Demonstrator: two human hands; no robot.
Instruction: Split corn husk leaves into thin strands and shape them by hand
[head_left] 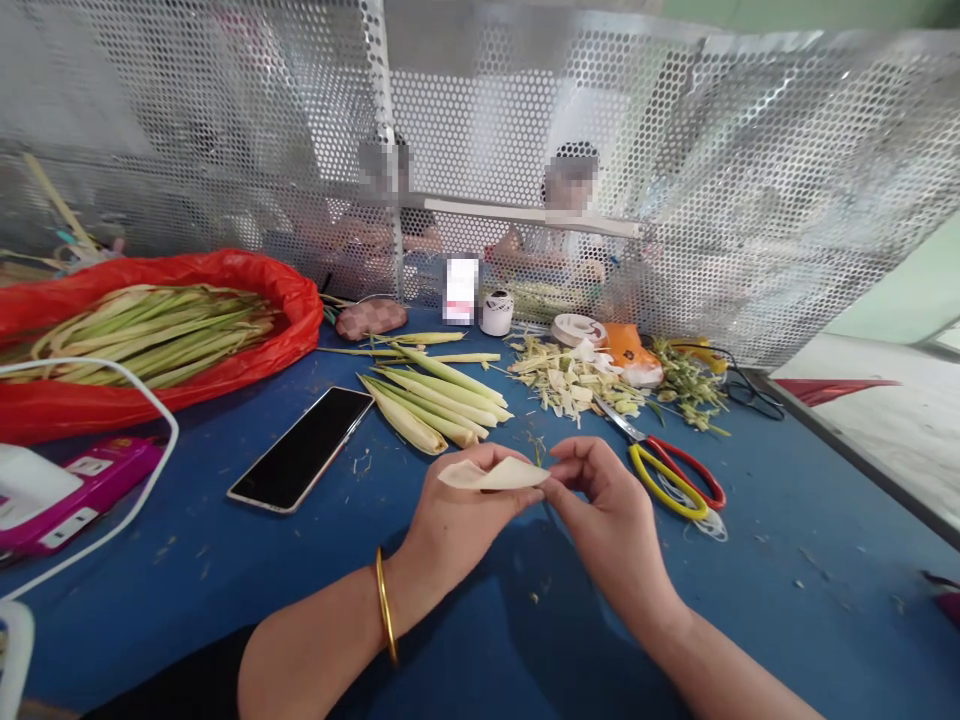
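Note:
My left hand [469,510], with a gold bangle at the wrist, is closed on a pale, folded husk piece [495,474]. At the husk's narrow right end, the thumb and fingers of my right hand [607,500] are pinched together on its tip. Both hands are just above the blue table, their fingertips almost meeting. Behind them lies a bunch of pale green husk bundles [442,395] with pointed ends. Scissors [667,470] with red and yellow handles rest beyond my right hand, on top of some white thread [709,522].
A red plastic bag [292,290] of long green leaves is at left, near a purple power strip [97,490] with a white cable. A phone [300,450] lies flat. Husk scraps [559,375] and a tape roll [579,330] sit before a perforated metal screen [480,110]; people sit beyond.

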